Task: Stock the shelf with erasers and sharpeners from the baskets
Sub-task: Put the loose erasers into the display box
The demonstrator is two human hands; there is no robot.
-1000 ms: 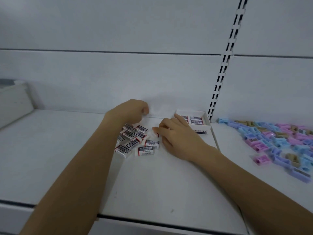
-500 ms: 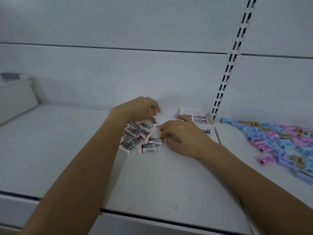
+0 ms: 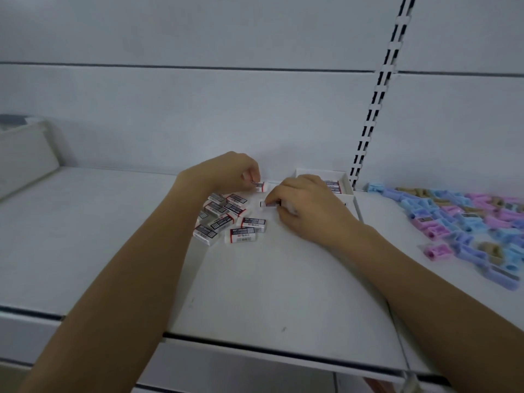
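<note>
Several white erasers (image 3: pixel 230 219) in printed sleeves lie in a loose pile on the white shelf (image 3: pixel 255 279) near the back wall. My left hand (image 3: pixel 226 173) hovers just above the pile's far side, pinching one eraser (image 3: pixel 261 186) by its end. My right hand (image 3: pixel 307 208) rests on the shelf to the right of the pile, fingers closed on another eraser (image 3: pixel 268 204). Behind my right hand stands a small white eraser box (image 3: pixel 347 184) with erasers inside, partly hidden. Pastel sharpeners (image 3: pixel 465 225) lie scattered on the shelf at the right.
A slotted upright (image 3: pixel 374 103) runs up the back wall behind the box. A white panel (image 3: pixel 22 157) leans at the far left end of the shelf. The shelf's front edge (image 3: pixel 269 347) crosses below my forearms.
My left hand has lifted an eraser off the pile and moved right toward the box. My right hand has shifted slightly and closed on an eraser. The camera has moved closer.
</note>
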